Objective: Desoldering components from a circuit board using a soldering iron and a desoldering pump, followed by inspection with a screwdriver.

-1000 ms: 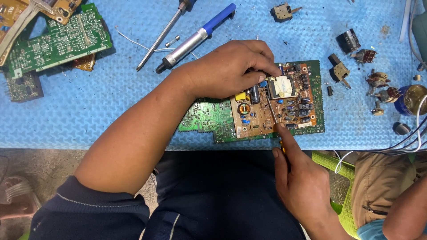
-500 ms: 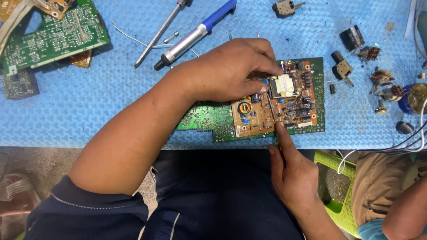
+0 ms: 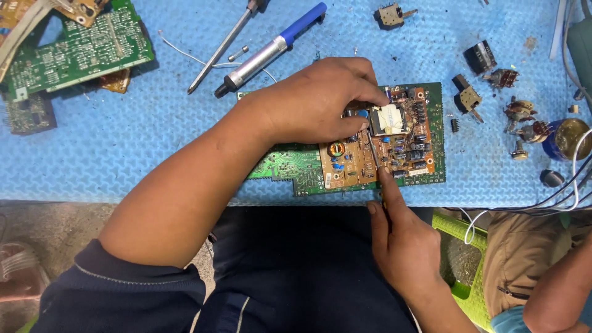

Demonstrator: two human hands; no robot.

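The left hand presses down on the circuit board, fingers curled over its components. The right hand pinches a thin metal tool, tip on the board, at the blue mat's near edge.

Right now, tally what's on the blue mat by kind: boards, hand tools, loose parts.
Circuit boards: 4 (worked board under the left hand, large green board, brown board, dark board)
Hand tools: 3 (screwdriver, blue-handled tool, thin probe in the right hand)
Loose parts, clearly separate: 8, e.g.
Total: 15
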